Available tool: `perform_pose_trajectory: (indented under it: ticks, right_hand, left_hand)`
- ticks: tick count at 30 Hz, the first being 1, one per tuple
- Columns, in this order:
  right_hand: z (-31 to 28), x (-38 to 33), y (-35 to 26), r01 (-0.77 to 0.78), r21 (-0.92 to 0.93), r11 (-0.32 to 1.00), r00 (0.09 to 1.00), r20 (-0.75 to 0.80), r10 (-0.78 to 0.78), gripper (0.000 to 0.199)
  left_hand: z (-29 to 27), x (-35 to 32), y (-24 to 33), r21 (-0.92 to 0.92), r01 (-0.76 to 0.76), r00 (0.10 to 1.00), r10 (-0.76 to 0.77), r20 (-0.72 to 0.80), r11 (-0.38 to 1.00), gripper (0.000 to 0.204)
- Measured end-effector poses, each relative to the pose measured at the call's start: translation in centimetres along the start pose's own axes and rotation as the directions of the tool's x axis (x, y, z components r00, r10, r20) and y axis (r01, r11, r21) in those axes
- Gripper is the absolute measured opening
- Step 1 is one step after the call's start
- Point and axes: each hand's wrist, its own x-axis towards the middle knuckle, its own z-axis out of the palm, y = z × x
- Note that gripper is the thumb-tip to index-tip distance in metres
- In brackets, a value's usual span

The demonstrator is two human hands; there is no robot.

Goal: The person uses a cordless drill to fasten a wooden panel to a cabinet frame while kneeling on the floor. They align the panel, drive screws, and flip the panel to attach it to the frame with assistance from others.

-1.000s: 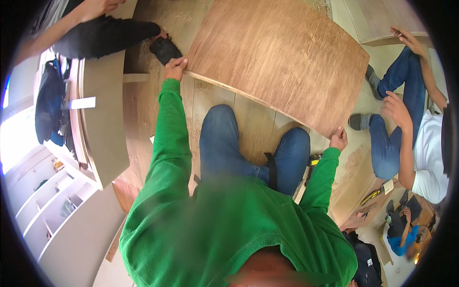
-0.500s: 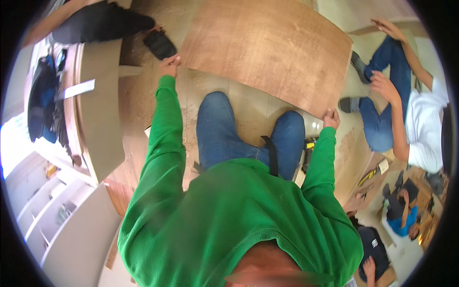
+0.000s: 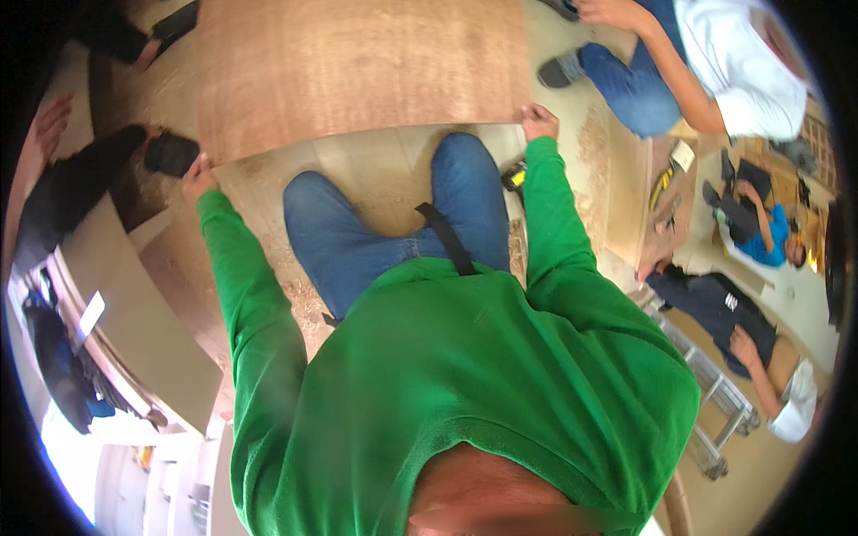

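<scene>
A wide brown plywood panel (image 3: pixel 362 67) stretches in front of my knees, and its far edge runs out of the picture. My left hand (image 3: pixel 198 175) grips its near left corner, fingers closed on the edge. At the near right corner my right hand (image 3: pixel 539 121) is closed on the panel too. Beside my left hand is the dark shoe (image 3: pixel 172 154) of a person in black trousers. Under my right forearm lies a yellow and black tool (image 3: pixel 514 176), partly hidden by the sleeve.
Wood shavings (image 3: pixel 304 299) litter the floor. On the right sits a person in a white shirt (image 3: pixel 746 67); below are a wooden box (image 3: pixel 636 192) with a yellow-handled tool, a person in a dark shirt (image 3: pixel 715 308) and a metal ladder (image 3: pixel 715 393). A pale board (image 3: pixel 134 304) stands at left.
The view has swung, so the panel and both my hands appear farther left, its near edge now more level. Both hands keep their grip. A black-clad leg and ladder have come into view.
</scene>
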Motion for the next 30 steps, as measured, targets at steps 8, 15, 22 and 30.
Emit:
perform_pose_trajectory:
  ticks: [8, 15, 22, 30]
  right_hand:
    - [-0.4, -0.7, 1.5, -0.276, 0.361, 0.891, 0.956, 0.008, 0.293, 0.023]
    - [-0.5, -1.3, 1.5, -0.341, 0.378, 0.86, 0.935, 0.048, 0.35, 0.021]
    - [-0.4, -1.7, 2.4, -0.252, 0.402, 0.88, 0.962, 0.006, 0.273, 0.023]
    - [-0.3, -1.7, 2.2, -0.301, 0.463, 0.834, 0.943, 0.012, 0.333, 0.024]
  left_hand:
    - [-0.9, -3.3, 3.2, 0.138, 0.047, 0.998, -0.04, -0.054, 0.989, 0.035]
    - [-1.5, -2.7, 2.9, 0.32, -0.02, 0.999, 0.033, -0.036, 0.947, 0.036]
    - [-1.8, -1.4, 1.6, 0.305, -0.033, 0.999, 0.034, 0.0, 0.952, 0.038]
    - [-1.6, -1.4, 1.2, 0.226, -0.031, 0.999, 0.035, -0.015, 0.974, 0.039]
